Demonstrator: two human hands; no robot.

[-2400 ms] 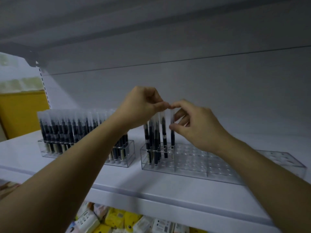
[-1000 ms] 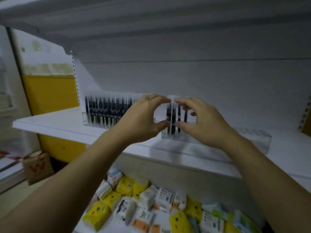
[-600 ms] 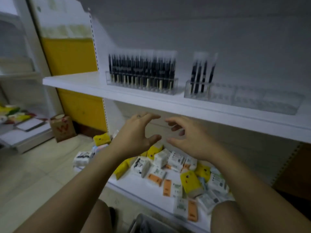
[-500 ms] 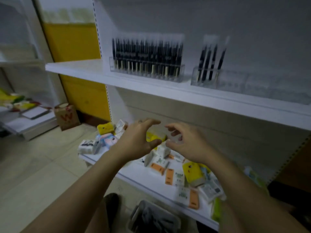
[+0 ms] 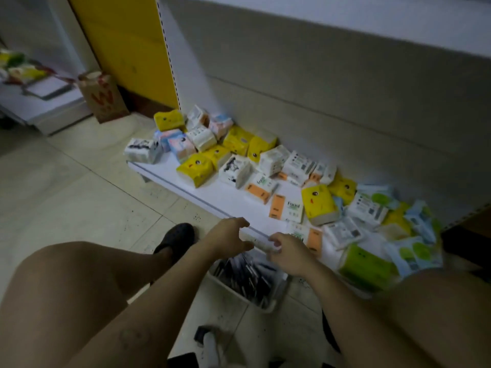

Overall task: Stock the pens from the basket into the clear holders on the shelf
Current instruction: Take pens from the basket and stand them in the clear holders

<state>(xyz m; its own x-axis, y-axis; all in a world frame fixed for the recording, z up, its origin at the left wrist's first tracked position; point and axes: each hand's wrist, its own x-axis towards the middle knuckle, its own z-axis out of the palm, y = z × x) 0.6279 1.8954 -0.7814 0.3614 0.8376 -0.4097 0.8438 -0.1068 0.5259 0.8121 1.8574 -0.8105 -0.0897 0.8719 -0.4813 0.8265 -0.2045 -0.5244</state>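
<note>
Hovering over the white rectangular basket (image 5: 276, 290) of slim dark pens (image 5: 245, 273), my left hand (image 5: 229, 238) and right hand (image 5: 290, 257) are loosely spread, empty, beside the low shelf (image 5: 225, 200) front edge.

From above I have a clear way down into the basket (image 5: 268, 305), between left knee (image 5: 66, 274) and right knee (image 5: 438, 301). Its far rim sits hard by the low shelf (image 5: 228, 200), touching I think; tissue packs (image 5: 195, 168) crowd that shelf.
</note>
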